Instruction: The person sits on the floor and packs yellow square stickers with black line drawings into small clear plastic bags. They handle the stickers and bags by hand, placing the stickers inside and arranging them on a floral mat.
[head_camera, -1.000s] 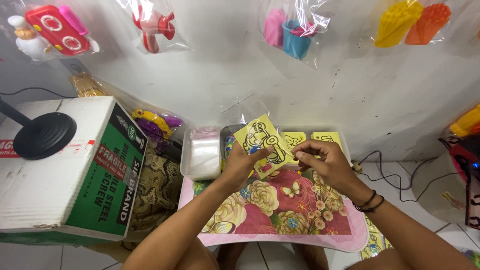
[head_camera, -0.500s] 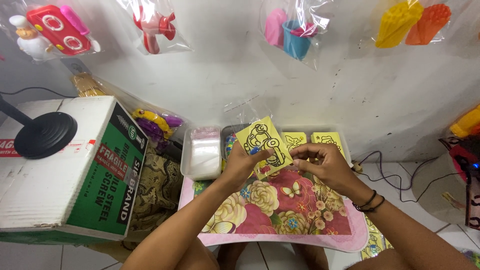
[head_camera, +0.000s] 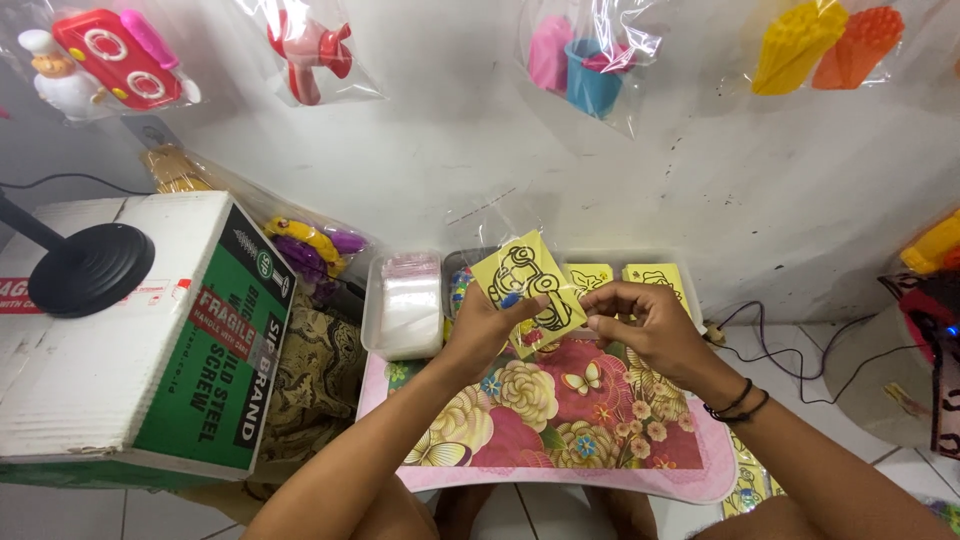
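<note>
My left hand (head_camera: 487, 325) holds up a small yellow card with a black car outline (head_camera: 526, 283), and a clear plastic sleeve (head_camera: 492, 218) rises behind the card. My right hand (head_camera: 642, 322) is beside the card's lower right corner, fingers pinched close to its edge; whether it grips anything I cannot tell. Both hands hover over a floral pink tray (head_camera: 560, 420). Behind them, two stacks of similar yellow cards (head_camera: 655, 276) lie in a shallow clear tray.
A container of clear plastic bags (head_camera: 407, 305) stands left of the cards. A green-and-white cardboard box (head_camera: 190, 350) with a black round stand base (head_camera: 88, 268) is at left. Bagged plastic toys (head_camera: 590, 60) hang on the white wall. Cables (head_camera: 800, 350) run at right.
The yellow card has stayed raised in my left hand, shifting only slightly. My right hand's fingers have moved a little at the card's edge.
</note>
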